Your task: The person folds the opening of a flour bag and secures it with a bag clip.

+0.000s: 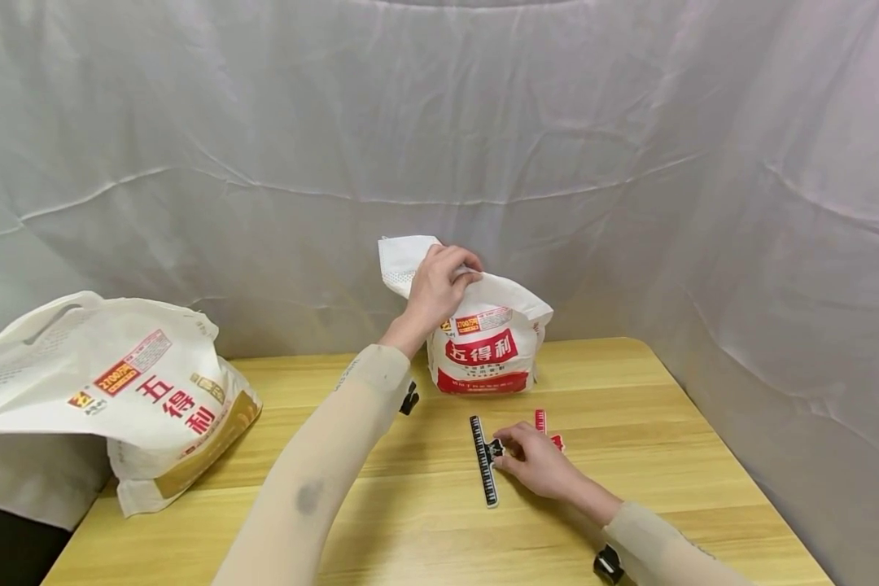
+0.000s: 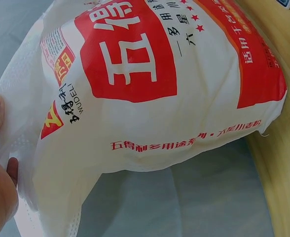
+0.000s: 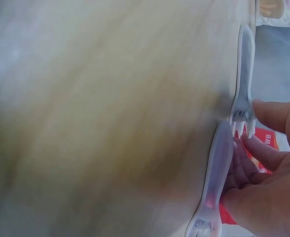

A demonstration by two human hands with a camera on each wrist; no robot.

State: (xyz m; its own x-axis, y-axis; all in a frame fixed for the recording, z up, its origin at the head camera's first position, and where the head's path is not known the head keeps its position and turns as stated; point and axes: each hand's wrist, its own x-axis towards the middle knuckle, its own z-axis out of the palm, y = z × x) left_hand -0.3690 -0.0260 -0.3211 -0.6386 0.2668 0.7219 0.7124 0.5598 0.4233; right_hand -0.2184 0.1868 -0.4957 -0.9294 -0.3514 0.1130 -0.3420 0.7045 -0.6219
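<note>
1. Right grip (image 1: pixel 538 460) pinches the spring handle of a black piano-key clip (image 1: pixel 483 464), thumb on the near side, fingertips on the far side. It is probably taken there because squeezing the handle works the spring.
2. That clip is on the middle part of the counter (image 1: pixel 630 439), in front of the bag at the back. Its long axis runs front to back, with the far end leaning slightly left; the handle points right, towards the hand. Whether it is lifted at all, I cannot tell.
3. Partly hidden by the right hand is a red piano-key clip (image 1: pixel 540 420), its visible end pointing away from the person and its handle to the right.
4. At the counter's left edge sits a gold-based Wudeli flour bag (image 1: pixel 154 382), its top slumped left past the edge, seemingly because nothing supports it.
5. Left grip (image 1: pixel 437 286) is curled around the top of a red-labelled Wudeli flour bag (image 1: pixel 479 350), presumably to keep the loose top gathered and the bag steady.
6. This bag stands near the counter's far edge, long axis roughly upright, printed front towards the person; its loose top end points left.
7. Behind hangs grey cloth (image 1: pixel 425 114).
</note>
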